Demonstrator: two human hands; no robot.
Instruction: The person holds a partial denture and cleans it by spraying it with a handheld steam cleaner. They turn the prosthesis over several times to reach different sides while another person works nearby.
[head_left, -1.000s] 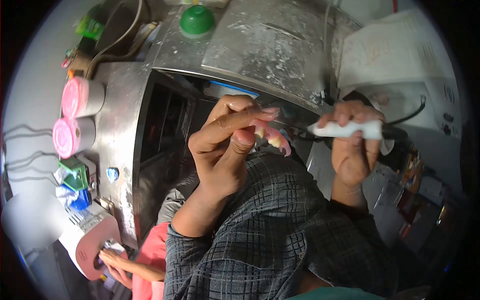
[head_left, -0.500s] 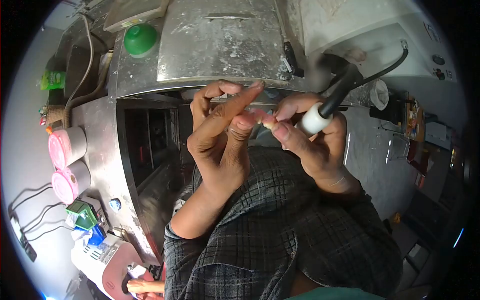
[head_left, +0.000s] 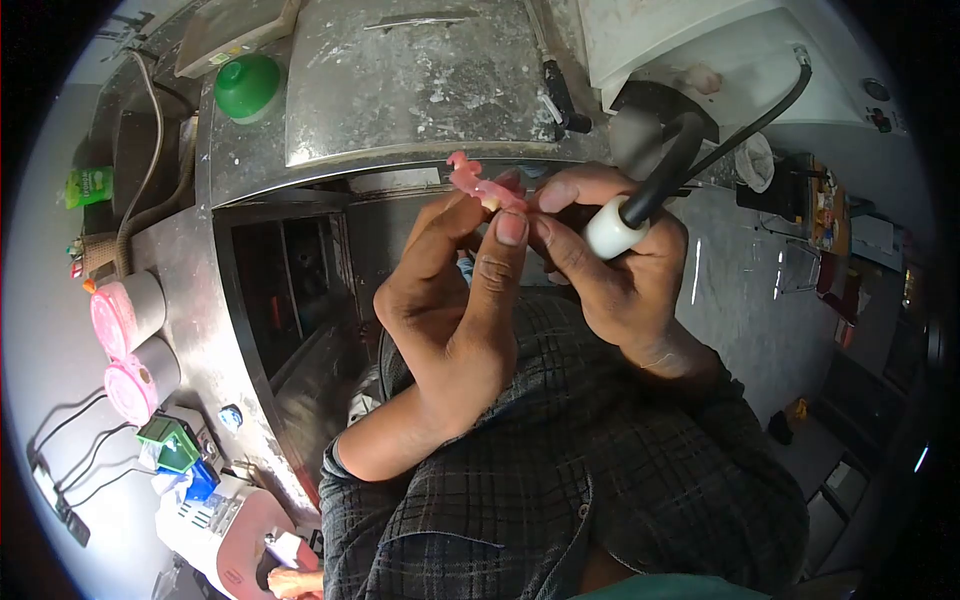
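A small pink denture piece point(head_left: 470, 180) with pale tooth-like parts is pinched between the thumb and fingers of my left hand point(head_left: 455, 310). Its curled pink end sticks up past the fingers. My right hand point(head_left: 630, 285) is wrapped round a white rotary handpiece point(head_left: 612, 232) whose thick black cable point(head_left: 660, 185) leaves toward the upper right. The right fingertips meet close beside the denture's right end, and the handpiece's working tip is hidden behind them. Both hands are close together in front of the bench edge.
Behind the hands is a stained metal bench point(head_left: 420, 85) with a green bowl point(head_left: 247, 87). A white suction housing point(head_left: 700, 50) is at the upper right. On the left are pink-lidded tubs point(head_left: 128, 315) and a pink-and-white machine point(head_left: 230, 540), with another person's hand point(head_left: 295, 582) beside it.
The denture piece has been turned, so its curled end now points up and left. My left thumb has risen against it, and my left index finger is now folded back behind it.
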